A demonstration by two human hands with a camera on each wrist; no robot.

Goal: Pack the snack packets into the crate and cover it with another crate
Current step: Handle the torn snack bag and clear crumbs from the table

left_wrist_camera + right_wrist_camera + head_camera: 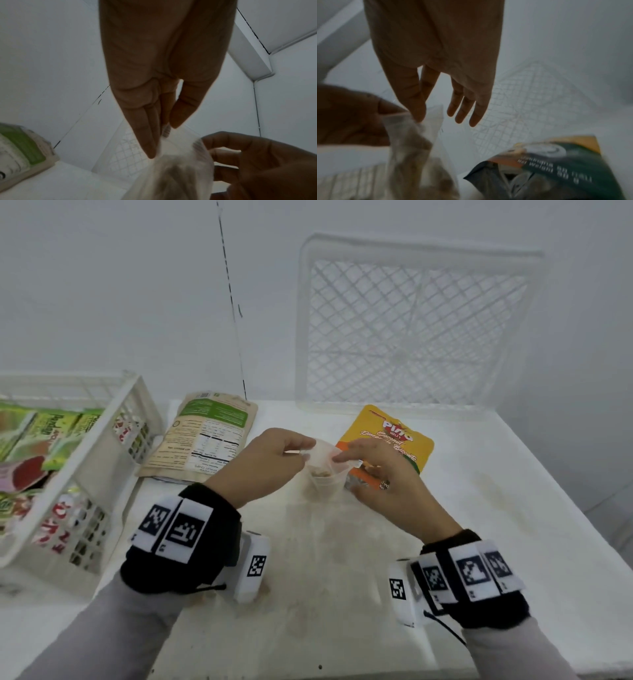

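Both hands hold up a small clear plastic snack bag [323, 474] with brownish pieces inside, above the middle of the white table [496, 525]. My left hand [303, 453] pinches the bag's top left edge. My right hand [344, 458] pinches the top right edge between thumb and forefinger, its other fingers [464, 108] straight. In the wrist views the bag [180, 169] [419, 148] hangs below the pinching fingertips. A yellow biscuit packet [390, 436] lies just behind the right hand. A beige and green packet [205, 436] lies to the left.
A white lattice crate [113, 419] stands tilted at the left edge of the table with several packets in it. A second white crate [418, 320] leans upright against the back wall. The table's right edge runs diagonally at the right.
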